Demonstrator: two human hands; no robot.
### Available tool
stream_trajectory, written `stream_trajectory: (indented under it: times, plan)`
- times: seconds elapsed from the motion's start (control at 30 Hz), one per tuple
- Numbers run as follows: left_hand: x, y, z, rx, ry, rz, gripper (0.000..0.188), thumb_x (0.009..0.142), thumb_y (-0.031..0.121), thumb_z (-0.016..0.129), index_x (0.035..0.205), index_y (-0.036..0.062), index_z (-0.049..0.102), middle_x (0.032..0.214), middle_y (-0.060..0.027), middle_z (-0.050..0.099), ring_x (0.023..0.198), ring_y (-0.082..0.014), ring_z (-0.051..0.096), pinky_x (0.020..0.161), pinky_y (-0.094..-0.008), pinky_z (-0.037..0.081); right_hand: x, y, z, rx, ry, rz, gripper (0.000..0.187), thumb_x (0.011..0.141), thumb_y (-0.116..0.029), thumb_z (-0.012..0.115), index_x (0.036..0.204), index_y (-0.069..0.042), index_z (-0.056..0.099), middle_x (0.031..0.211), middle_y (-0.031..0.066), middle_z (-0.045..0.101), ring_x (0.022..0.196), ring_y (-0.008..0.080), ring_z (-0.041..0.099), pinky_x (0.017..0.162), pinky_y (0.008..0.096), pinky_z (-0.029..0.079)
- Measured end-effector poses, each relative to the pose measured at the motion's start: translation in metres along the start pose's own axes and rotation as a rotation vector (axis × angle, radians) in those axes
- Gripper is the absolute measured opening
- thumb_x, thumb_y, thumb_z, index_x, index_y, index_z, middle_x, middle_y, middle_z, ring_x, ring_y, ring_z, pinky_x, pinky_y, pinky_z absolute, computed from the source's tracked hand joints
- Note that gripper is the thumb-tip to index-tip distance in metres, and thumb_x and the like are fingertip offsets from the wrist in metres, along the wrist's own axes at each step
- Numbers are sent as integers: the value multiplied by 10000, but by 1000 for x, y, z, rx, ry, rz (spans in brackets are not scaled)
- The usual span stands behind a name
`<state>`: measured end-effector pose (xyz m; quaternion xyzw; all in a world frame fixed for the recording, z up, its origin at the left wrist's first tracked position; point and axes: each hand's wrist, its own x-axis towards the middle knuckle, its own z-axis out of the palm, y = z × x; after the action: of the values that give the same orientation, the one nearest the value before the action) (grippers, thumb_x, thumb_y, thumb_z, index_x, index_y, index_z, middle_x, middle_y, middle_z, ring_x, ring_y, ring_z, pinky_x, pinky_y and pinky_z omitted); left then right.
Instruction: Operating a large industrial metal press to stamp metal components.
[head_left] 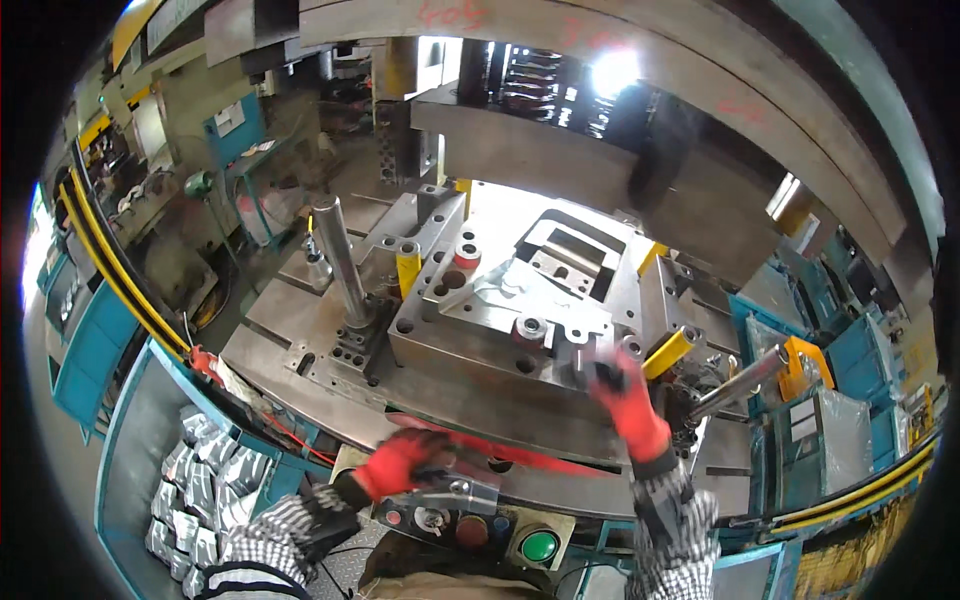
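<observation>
Lying on the die block (450,346), the shiny sheet part (512,287) is bordered by collared posts (531,328), presumably to locate it. The right hand (628,393) is blurred at the part's 4 o'clock; its grip cannot be told. The left hand (403,462) is at 7 o'clock, beside the red strip (530,457), grip likewise undetermined.

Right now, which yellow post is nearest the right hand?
The front-right post, just right of the blurred right hand. The left post stands across the die, well away; other yellow pieces sit farther back.
</observation>
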<state>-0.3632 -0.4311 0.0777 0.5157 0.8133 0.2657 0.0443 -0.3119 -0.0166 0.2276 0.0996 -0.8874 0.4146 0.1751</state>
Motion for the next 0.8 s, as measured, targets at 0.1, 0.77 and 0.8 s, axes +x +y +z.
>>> stream_trajectory:
  times: [0.1, 0.77, 0.8]
  plan:
    - [-51, -28, -9, 33, 347, -250, 920, 791, 272, 861, 1585, 23, 470, 1548, -229, 550, 1435, -425, 511, 1202, -509, 407, -162, -9, -25, 156, -474, 503, 693, 920, -479, 791, 1449, -56, 641, 1408, 195, 675, 1275, 324, 654, 1092, 404, 508]
    - [-229, -125, 148, -924, 765, -1116, 529, 836, 32, 848, 1335, 11, 672, 1127, -62, 761, 956, -208, 711, 841, -368, 577, -413, 116, 164, -141, -52, 748, 993, 754, -684, 873, 1386, 18, 567, 1265, 261, 700, 1196, 461, 668, 999, 542, 536]
    - [-222, -123, 148, -931, 750, -1077, 506, 850, 44, 834, 1329, 12, 674, 1105, -57, 759, 929, -206, 707, 820, -364, 576, -416, 117, 166, -157, -26, 774, 989, 757, -681, 872, 1383, 22, 569, 1264, 265, 701, 1194, 459, 672, 1000, 541, 538]
